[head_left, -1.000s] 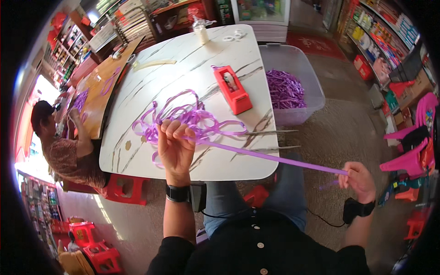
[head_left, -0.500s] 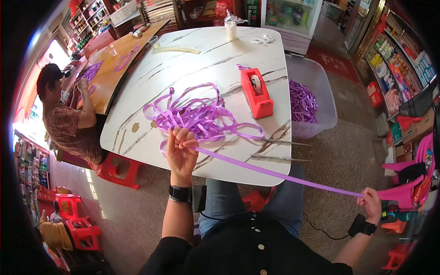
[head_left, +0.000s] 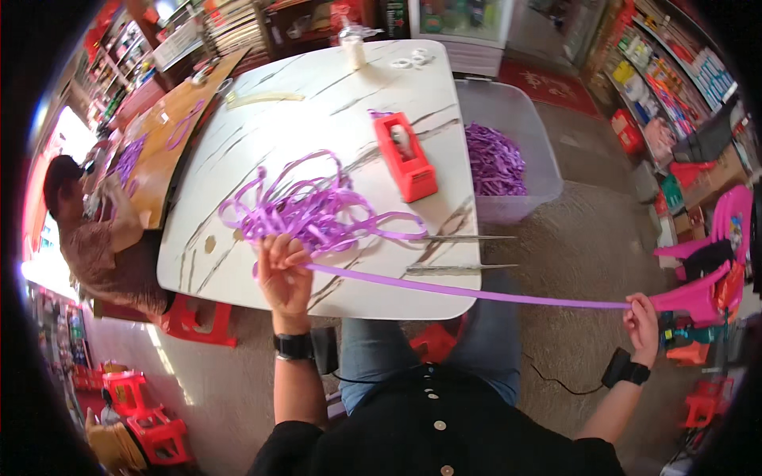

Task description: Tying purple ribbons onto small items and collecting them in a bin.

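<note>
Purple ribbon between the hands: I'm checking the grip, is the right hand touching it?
Touching: the head view shows the right hand pinching the purple ribbon, pulled nearly straight.

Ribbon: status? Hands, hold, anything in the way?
Left hand, right hand both gripping ribbon. Ribbon drawn nearly straight between them. Loose pile beyond left hand; nothing seen lying across ribbon.
</note>
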`<state>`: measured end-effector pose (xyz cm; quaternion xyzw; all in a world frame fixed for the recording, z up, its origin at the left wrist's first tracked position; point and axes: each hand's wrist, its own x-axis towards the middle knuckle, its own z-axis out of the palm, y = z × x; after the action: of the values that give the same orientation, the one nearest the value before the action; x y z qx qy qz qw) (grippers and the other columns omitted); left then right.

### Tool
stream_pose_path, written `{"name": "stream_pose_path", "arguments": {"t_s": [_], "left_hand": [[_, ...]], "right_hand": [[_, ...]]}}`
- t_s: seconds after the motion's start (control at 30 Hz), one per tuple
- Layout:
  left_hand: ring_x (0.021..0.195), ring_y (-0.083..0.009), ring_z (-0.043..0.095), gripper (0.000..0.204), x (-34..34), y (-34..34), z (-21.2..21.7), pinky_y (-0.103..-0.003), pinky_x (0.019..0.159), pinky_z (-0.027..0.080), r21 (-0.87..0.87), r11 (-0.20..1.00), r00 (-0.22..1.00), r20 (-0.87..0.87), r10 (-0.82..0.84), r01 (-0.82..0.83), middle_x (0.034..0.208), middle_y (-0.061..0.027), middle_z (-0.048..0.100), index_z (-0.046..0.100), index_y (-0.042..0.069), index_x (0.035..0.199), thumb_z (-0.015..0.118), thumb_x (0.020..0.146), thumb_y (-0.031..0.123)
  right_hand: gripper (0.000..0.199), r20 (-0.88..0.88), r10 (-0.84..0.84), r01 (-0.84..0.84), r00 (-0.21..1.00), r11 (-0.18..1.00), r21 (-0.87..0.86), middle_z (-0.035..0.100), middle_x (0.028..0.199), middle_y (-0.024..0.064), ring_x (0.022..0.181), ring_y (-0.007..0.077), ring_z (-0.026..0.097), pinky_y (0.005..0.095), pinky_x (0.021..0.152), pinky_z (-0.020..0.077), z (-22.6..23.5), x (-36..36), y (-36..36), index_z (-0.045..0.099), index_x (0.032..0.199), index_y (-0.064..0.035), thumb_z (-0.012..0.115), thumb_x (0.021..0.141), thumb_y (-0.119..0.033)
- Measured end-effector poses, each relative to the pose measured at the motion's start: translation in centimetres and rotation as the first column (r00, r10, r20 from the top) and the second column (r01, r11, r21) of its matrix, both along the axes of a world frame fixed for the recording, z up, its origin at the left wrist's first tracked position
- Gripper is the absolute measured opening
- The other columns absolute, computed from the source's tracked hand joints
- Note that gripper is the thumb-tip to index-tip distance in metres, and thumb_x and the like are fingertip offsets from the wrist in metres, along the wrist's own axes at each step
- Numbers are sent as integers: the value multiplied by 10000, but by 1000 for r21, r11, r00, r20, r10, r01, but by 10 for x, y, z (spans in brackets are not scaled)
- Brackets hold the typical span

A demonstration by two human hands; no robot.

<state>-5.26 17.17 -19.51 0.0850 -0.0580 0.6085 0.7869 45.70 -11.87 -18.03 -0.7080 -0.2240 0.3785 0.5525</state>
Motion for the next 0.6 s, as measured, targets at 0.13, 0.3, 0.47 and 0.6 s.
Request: {"name": "stream_pose_path", "arguments": {"t_s": [0.13,0.3,0.47,0.6], "left_hand": [[591,-92,329,138,-8,-2,5,-229,584,348,35,999,1000,-4,-4,5,665,13,351,414,75,762,455,882,128],[584,-92,327,140,1,1,10,-229,571,344,59,997,998,-29,-50,52,654,15,339,406,70,759,463,877,117],[573,-87,299,183,8,4,13,-216,562,335,42,998,996,-79,-51,54,654,13,324,377,88,741,436,900,154],[581,-80,307,166,12,7,15,-187,528,317,67,997,992,-122,-16,25,668,12,336,410,72,778,427,908,174]], "right_hand": [[112,-265,63,32,962,940,338,458,649,-18,560,57,454,152,430,309,-19,6,0,483,927,-84,527,851,-153],[183,-466,295,83,835,768,635,497,709,-3,625,86,483,145,464,376,-15,9,2,465,936,-53,551,843,-187],[258,-443,297,129,846,692,711,562,801,36,774,141,561,186,604,505,-9,13,-11,472,1011,-15,593,804,-111],[205,-395,239,107,887,727,678,570,827,46,792,137,564,191,584,493,11,6,-11,490,968,-13,583,809,-103]]}}
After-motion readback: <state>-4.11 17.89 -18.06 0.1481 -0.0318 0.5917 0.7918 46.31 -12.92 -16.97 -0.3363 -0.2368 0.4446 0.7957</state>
